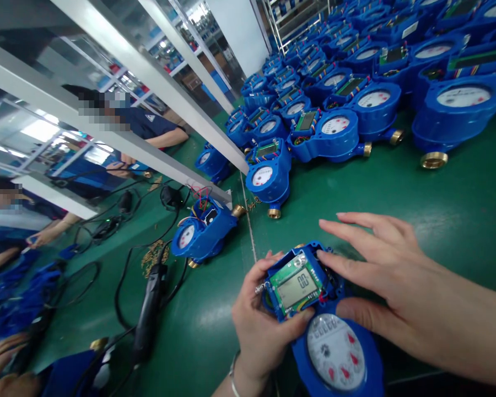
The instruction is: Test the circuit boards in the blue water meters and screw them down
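Observation:
A blue water meter is tilted towards me at the bottom middle, its round white dial with red pointers facing up. Its box is uncovered and shows a green circuit board with a lit display reading 0.0. My left hand wraps round the box's left side, thumb along its lower edge, beside a small coiled spring. Over the right side of the meter lies my right hand, fingers spread; its index fingertip touches the box's right edge, where wires show, and the thumb rests near the dial.
Many similar blue meters crowd the green table at the back right. Left stand another opened meter, a black electric screwdriver with cable, and scattered small brass screws. White frame posts rise between me and co-workers at left.

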Demonstrator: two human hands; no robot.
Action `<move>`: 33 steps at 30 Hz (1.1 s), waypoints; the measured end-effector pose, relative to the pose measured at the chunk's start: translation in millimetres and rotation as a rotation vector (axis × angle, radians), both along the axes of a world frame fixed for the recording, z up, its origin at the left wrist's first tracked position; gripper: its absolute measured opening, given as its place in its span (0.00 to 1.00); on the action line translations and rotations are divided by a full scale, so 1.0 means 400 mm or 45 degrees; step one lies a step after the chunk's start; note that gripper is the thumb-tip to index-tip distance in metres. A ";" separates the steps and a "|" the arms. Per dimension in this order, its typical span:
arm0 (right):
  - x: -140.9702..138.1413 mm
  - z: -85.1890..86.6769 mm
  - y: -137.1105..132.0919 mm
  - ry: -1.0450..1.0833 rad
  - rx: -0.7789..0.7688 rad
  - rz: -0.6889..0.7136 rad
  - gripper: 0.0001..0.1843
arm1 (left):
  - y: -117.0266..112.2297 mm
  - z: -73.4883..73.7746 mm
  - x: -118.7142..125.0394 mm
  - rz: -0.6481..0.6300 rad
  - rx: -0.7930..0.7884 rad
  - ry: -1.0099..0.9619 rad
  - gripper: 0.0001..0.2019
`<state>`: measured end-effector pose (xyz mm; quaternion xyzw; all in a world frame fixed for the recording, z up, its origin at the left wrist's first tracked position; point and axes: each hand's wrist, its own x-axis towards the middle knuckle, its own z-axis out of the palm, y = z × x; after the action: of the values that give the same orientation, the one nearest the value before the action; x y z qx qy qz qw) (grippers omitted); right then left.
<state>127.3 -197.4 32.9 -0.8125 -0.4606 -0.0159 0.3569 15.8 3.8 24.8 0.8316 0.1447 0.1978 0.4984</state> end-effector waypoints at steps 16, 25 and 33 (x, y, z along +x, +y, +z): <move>0.000 0.005 0.005 0.220 -0.073 0.053 0.13 | 0.000 -0.004 -0.009 -0.023 -0.053 0.006 0.33; -0.014 0.003 0.008 0.144 0.048 -0.027 0.10 | -0.001 -0.004 -0.006 -0.034 -0.009 0.009 0.33; -0.011 -0.014 0.019 0.420 -0.123 0.225 0.09 | -0.002 -0.007 -0.010 -0.032 0.093 0.030 0.33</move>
<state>122.9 -189.7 27.4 -0.7768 -0.4656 0.1708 0.3882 12.0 2.9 22.0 0.8532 0.1328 0.1870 0.4684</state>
